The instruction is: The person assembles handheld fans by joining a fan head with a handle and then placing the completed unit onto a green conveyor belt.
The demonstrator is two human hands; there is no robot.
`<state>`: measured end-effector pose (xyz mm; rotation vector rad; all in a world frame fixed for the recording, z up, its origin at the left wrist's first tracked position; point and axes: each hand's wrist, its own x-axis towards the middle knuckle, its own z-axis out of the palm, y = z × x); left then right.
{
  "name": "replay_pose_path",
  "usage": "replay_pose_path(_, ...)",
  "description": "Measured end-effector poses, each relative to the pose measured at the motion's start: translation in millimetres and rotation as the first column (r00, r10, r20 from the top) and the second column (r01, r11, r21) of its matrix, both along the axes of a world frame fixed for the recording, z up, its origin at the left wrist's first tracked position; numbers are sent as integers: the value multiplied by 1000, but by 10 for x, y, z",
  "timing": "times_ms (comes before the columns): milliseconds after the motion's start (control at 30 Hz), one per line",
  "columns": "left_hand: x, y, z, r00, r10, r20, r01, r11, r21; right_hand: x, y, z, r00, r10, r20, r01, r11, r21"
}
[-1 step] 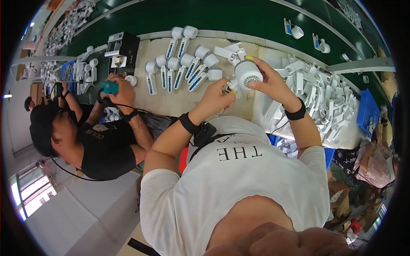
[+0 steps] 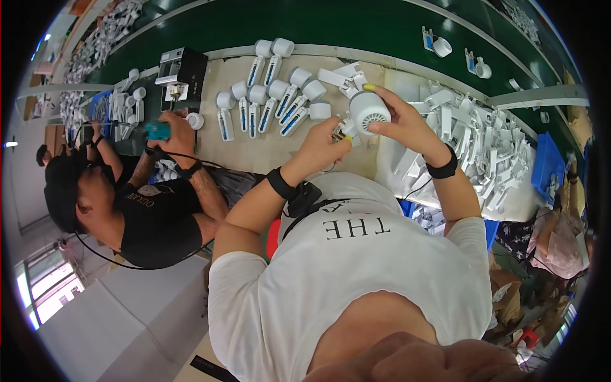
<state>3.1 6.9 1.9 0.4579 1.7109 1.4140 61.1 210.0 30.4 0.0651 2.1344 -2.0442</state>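
Right fingers (image 2: 389,100), bent wide, hold the round part (image 2: 367,109), probably light, hard: grip its sides. Left fingers (image 2: 338,148) curl, hold unclear.

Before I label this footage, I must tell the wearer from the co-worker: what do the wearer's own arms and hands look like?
Short white sleeves leave the forearms bare. There is a black wristband on the left, a similar black band on the right. The left hand and right hand each show yellow at a fingertip, perhaps finger covers. A thin dark cable shows near the right band.
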Motion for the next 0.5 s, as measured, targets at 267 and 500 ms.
replay_pose_path(267,100,-41,-120,983,-174,-61,169,983,-75,-27,28,103,975,205,88,-223,914,339)
replay_pose_path(500,162,-131,-186,994,-68,91,67,998,5,-92,-32,-17,958,263,111,-285,902,325)
